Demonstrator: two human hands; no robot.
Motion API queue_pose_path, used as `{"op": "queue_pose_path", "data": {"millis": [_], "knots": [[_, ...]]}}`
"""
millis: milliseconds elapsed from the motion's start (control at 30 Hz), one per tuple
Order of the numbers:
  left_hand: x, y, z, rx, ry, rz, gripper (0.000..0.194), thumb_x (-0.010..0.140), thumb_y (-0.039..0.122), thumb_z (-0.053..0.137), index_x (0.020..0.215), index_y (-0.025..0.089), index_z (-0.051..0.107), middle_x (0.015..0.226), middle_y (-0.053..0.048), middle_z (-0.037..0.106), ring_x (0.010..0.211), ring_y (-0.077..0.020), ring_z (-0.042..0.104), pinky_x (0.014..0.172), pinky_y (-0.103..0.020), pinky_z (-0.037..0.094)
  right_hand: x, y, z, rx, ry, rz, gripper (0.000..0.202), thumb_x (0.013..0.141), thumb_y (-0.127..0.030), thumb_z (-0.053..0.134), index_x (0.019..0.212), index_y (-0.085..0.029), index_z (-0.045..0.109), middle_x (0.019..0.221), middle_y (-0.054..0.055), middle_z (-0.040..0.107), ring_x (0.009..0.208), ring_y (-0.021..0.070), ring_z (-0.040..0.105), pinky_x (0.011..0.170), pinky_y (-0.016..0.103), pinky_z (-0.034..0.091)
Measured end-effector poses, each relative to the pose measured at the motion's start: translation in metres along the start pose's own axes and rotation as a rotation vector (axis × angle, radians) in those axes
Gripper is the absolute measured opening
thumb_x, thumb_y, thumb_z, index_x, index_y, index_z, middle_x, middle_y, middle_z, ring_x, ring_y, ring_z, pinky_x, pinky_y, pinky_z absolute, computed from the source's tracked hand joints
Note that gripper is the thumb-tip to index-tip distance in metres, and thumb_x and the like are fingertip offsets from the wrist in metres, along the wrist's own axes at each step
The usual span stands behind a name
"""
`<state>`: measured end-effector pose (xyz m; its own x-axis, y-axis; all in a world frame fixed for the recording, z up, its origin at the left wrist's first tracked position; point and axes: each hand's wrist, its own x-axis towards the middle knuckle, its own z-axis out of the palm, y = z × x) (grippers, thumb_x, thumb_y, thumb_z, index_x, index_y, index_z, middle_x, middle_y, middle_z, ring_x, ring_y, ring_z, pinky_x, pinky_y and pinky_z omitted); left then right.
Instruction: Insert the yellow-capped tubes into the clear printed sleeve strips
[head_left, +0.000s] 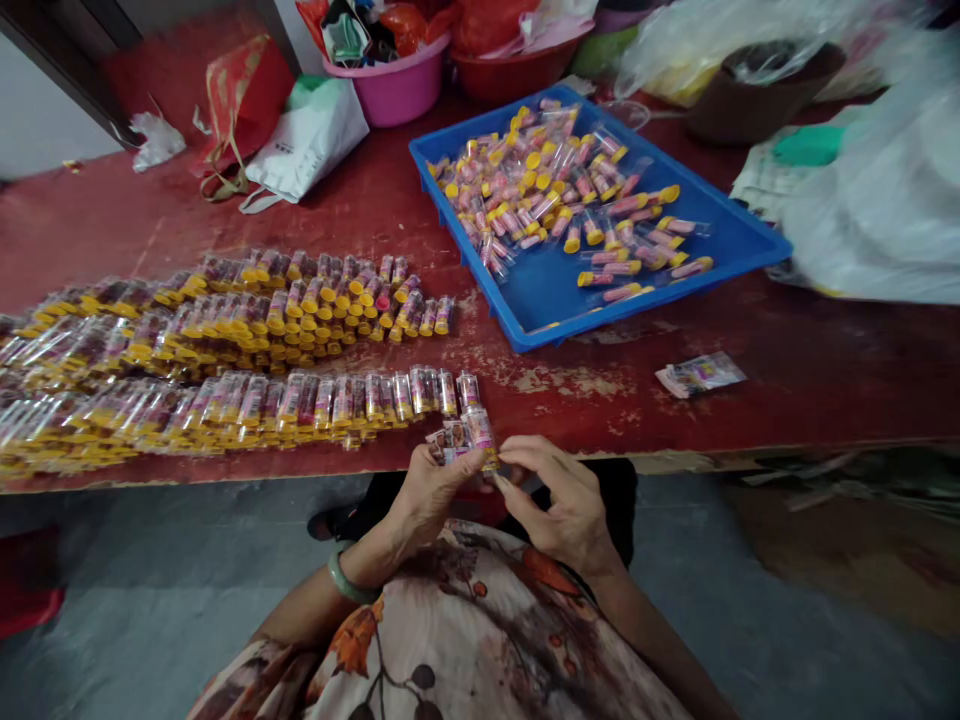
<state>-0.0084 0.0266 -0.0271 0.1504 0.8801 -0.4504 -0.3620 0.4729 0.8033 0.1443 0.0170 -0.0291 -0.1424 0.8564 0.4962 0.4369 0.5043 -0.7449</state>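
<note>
At the table's front edge, my left hand (436,492) is closed on a small clear plastic tube (478,428) with a printed label and a yellow end. Several small printed slips (450,438) stick out from the same hand, behind its thumb. My right hand (559,498) has its thumb and index finger at the tube's yellow lower end, in a pinch. Just beyond my hands, long stacked rows of similar labelled tubes (247,400) run to the left, yellow ends toward me. A blue tray (540,300) holds a loose heap of yellow-capped tubes with pink contents (555,190).
A small stack of printed slips (701,374) lies on the red table (585,390) at the right. Behind stand a pink basin (397,85), a red basin (517,68) and a brown container (761,100). Bags (311,140) lie at the back left, plastic bags (877,210) at right.
</note>
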Motion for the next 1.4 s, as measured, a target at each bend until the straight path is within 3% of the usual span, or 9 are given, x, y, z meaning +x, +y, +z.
{"op": "queue_pose_path", "data": {"millis": [167, 267, 400, 533, 733, 900, 1033, 1233, 1400], "knots": [[-0.002, 0.007, -0.016, 0.211, 0.012, 0.094, 0.027, 0.069, 0.038, 0.077, 0.069, 0.012, 0.066, 0.057, 0.000, 0.061, 0.051, -0.0091, 0.052, 0.052, -0.020, 0.044, 0.017, -0.004, 0.009, 0.361, -0.082, 0.532, 0.034, 0.076, -0.035, 0.068, 0.103, -0.018, 0.057, 0.083, 0.003, 0.064, 0.063, 0.0109, 0.057, 0.056, 0.023, 0.049], [-0.002, 0.016, -0.022, 0.298, 0.013, 0.150, 0.030, 0.070, 0.040, 0.075, 0.062, 0.013, 0.065, 0.052, 0.001, 0.057, 0.046, -0.0074, 0.046, 0.048, -0.019, 0.039, 0.030, -0.001, 0.022, 0.503, -0.099, 0.671, 0.048, 0.068, -0.039, 0.074, 0.107, -0.017, 0.057, 0.084, 0.003, 0.065, 0.068, 0.0131, 0.060, 0.061, 0.025, 0.050], [0.001, 0.023, -0.028, 0.337, 0.009, 0.255, 0.027, 0.069, 0.038, 0.077, 0.061, 0.014, 0.066, 0.052, 0.002, 0.058, 0.047, -0.0071, 0.044, 0.049, -0.020, 0.038, 0.049, -0.001, 0.035, 0.553, -0.176, 0.746, 0.041, 0.066, -0.040, 0.074, 0.097, -0.016, 0.061, 0.077, 0.003, 0.067, 0.069, 0.0153, 0.063, 0.061, 0.026, 0.050], [0.003, 0.024, -0.034, 0.339, 0.042, 0.272, 0.026, 0.069, 0.037, 0.077, 0.063, 0.013, 0.068, 0.052, 0.001, 0.060, 0.046, -0.0070, 0.044, 0.048, -0.020, 0.039, 0.063, -0.003, 0.043, 0.431, -0.217, 0.716, 0.025, 0.063, -0.033, 0.072, 0.080, -0.016, 0.065, 0.072, 0.002, 0.068, 0.065, 0.0149, 0.062, 0.058, 0.025, 0.048], [0.001, 0.032, -0.049, 0.088, 0.231, 0.196, 0.037, 0.069, 0.046, 0.075, 0.081, 0.011, 0.072, 0.059, -0.002, 0.064, 0.045, -0.0086, 0.053, 0.039, -0.018, 0.035, 0.093, 0.015, 0.060, -0.023, -0.202, 0.684, 0.027, 0.071, -0.036, 0.064, 0.090, -0.016, 0.064, 0.073, 0.002, 0.068, 0.066, 0.0151, 0.063, 0.060, 0.025, 0.047], [-0.002, 0.040, -0.052, -0.189, 0.140, 0.020, 0.037, 0.075, 0.044, 0.070, 0.086, 0.010, 0.070, 0.069, -0.006, 0.068, 0.056, -0.0123, 0.063, 0.045, -0.018, 0.044, 0.105, 0.018, 0.081, -0.296, -0.210, 0.641, 0.041, 0.066, -0.035, 0.071, 0.102, -0.017, 0.065, 0.071, 0.005, 0.068, 0.075, 0.0227, 0.064, 0.069, 0.031, 0.045], [-0.007, 0.043, -0.053, -0.274, 0.070, -0.042, 0.029, 0.075, 0.032, 0.072, 0.091, 0.008, 0.069, 0.079, -0.010, 0.071, 0.068, -0.0172, 0.068, 0.055, -0.022, 0.052, 0.115, 0.017, 0.065, -0.430, -0.194, 0.525, 0.038, 0.074, -0.043, 0.066, 0.103, -0.019, 0.066, 0.075, 0.006, 0.069, 0.078, 0.0231, 0.065, 0.071, 0.031, 0.043], [-0.011, 0.041, -0.055, -0.199, 0.012, -0.020, 0.028, 0.076, 0.029, 0.073, 0.096, 0.010, 0.068, 0.080, -0.009, 0.072, 0.068, -0.0170, 0.069, 0.056, -0.022, 0.054, 0.202, 0.064, 0.016, -0.806, -0.079, 0.291, 0.028, 0.087, -0.023, 0.043, 0.096, -0.015, 0.068, 0.100, 0.012, 0.068, 0.095, 0.0264, 0.062, 0.075, 0.033, 0.041], [-0.010, 0.044, -0.056, -0.212, 0.035, -0.019, 0.025, 0.076, 0.032, 0.072, 0.085, 0.009, 0.069, 0.079, -0.011, 0.073, 0.068, -0.0194, 0.070, 0.059, -0.026, 0.056, 0.264, 0.113, 0.032, -0.817, -0.186, 0.269, 0.033, 0.081, -0.015, 0.046, 0.109, -0.013, 0.063, 0.117, 0.017, 0.060, 0.101, 0.0278, 0.058, 0.079, 0.034, 0.041]]}}
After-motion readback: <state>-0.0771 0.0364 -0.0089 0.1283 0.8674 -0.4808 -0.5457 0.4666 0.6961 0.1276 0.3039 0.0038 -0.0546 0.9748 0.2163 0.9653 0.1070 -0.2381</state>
